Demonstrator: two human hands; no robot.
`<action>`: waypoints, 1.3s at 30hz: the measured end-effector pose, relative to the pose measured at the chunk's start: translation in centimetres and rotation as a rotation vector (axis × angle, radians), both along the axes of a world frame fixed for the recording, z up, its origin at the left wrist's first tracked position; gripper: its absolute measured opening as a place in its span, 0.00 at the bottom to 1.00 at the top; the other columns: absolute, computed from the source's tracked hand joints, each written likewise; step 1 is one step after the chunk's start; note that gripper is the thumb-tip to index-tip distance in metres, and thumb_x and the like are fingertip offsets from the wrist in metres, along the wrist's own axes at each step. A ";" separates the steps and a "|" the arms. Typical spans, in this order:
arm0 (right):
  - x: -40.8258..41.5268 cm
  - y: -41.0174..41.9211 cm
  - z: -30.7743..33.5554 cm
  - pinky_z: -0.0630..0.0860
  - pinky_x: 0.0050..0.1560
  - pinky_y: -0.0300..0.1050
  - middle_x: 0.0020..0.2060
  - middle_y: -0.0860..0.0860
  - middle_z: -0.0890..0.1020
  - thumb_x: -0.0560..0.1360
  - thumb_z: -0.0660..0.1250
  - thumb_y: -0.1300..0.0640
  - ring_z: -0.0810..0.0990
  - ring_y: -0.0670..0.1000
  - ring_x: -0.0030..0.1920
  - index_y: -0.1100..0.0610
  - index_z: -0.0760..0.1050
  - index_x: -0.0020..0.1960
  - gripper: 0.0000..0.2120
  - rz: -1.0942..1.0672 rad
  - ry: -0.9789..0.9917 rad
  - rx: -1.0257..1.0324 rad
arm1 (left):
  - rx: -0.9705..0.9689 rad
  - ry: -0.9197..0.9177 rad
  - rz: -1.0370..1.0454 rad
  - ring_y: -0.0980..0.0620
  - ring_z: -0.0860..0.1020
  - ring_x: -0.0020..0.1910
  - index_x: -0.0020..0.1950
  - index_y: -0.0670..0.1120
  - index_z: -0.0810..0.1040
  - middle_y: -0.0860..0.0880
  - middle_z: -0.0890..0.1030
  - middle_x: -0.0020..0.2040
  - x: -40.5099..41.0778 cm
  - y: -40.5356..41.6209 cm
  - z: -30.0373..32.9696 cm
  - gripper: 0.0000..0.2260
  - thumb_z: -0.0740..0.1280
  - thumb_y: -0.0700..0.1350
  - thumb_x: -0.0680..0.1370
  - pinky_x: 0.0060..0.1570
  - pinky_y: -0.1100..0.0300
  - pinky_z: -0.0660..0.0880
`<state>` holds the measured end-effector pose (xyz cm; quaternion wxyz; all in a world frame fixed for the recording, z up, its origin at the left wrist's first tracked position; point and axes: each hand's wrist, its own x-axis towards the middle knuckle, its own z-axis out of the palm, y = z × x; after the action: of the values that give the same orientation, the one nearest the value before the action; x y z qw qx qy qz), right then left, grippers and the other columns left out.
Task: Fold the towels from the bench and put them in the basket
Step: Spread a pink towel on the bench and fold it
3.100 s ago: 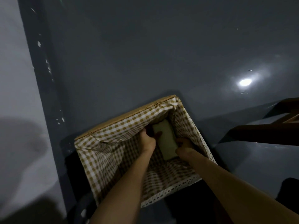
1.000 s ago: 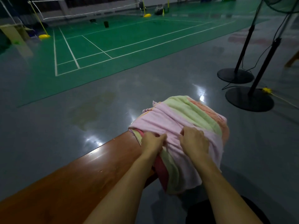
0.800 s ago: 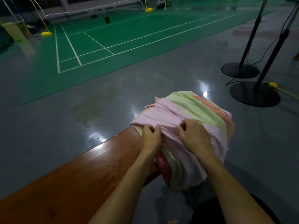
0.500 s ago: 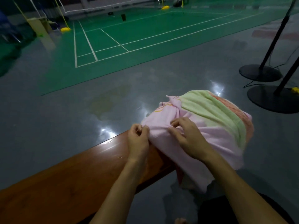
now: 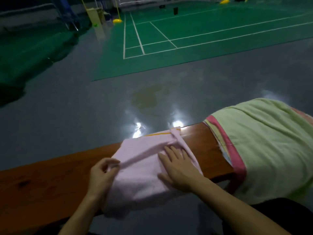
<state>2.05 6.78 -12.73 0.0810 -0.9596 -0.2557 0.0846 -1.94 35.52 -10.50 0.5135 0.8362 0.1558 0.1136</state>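
Towels: 1 pink towel (image 5: 145, 168), 1 pile (image 5: 264, 143)

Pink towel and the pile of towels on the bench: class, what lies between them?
Head view: between the pink towel and the pile of towels, only bare wooden bench shows.

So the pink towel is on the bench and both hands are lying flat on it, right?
Not quite. In the head view only the right hand lies flat on the pink towel. The left hand pinches a fold at the towel's left edge between thumb and fingers. The towel is indeed on the bench.
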 end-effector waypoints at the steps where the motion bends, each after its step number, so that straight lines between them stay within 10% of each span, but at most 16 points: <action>1: 0.1 0.7 -0.4 0.43 0.80 0.68 0.85 0.59 0.46 0.76 0.41 0.28 0.44 0.63 0.84 0.51 0.53 0.84 0.43 0.024 -0.016 0.010 | 0.019 0.035 0.035 0.50 0.83 0.48 0.45 0.45 0.86 0.50 0.86 0.43 -0.4 1.3 -0.5 0.09 0.74 0.30 0.76 0.44 0.66 0.79; 15: 7.3 0.1 -0.3 0.44 0.81 0.69 0.85 0.55 0.51 0.81 0.43 0.28 0.49 0.59 0.84 0.48 0.53 0.83 0.38 -0.358 -0.060 0.011 | 0.284 0.061 0.128 0.47 0.81 0.48 0.47 0.51 0.82 0.52 0.83 0.46 1.9 5.7 -1.7 0.06 0.72 0.39 0.78 0.48 0.52 0.79; 21: 4.8 3.6 1.7 0.76 0.66 0.59 0.71 0.58 0.73 0.80 0.61 0.33 0.75 0.61 0.68 0.55 0.66 0.74 0.32 -0.631 -0.151 -0.072 | 0.671 0.168 0.057 0.50 0.79 0.46 0.56 0.58 0.73 0.55 0.76 0.51 1.0 4.5 -1.8 0.06 0.68 0.50 0.81 0.44 0.51 0.82; 27: 4.4 1.5 3.6 0.84 0.50 0.49 0.47 0.51 0.82 0.84 0.66 0.46 0.82 0.50 0.43 0.53 0.75 0.48 0.12 -0.735 0.221 0.304 | 0.512 0.140 -0.047 0.54 0.80 0.48 0.56 0.58 0.78 0.57 0.81 0.52 0.8 5.3 -1.0 0.05 0.69 0.48 0.82 0.45 0.54 0.81; 36: 2.8 -1.2 6.7 0.84 0.46 0.45 0.53 0.50 0.87 0.78 0.75 0.51 0.87 0.52 0.48 0.53 0.82 0.61 0.13 -0.638 0.682 1.021 | -0.324 -0.008 0.191 0.47 0.82 0.55 0.54 0.43 0.84 0.48 0.85 0.52 0.3 8.0 0.6 0.04 0.71 0.37 0.81 0.51 0.55 0.79; 39: 2.7 -1.8 5.8 0.80 0.46 0.43 0.62 0.48 0.80 0.75 0.77 0.46 0.81 0.50 0.55 0.49 0.74 0.71 0.27 -0.769 0.408 1.147 | -0.378 0.150 0.081 0.47 0.82 0.54 0.55 0.43 0.85 0.47 0.86 0.54 -0.3 8.2 0.4 0.04 0.73 0.39 0.80 0.49 0.54 0.78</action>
<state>4.72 5.00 -6.98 0.6423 -0.7533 0.1162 0.0802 -2.20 43.75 -10.14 0.6431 0.7242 0.2456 0.0406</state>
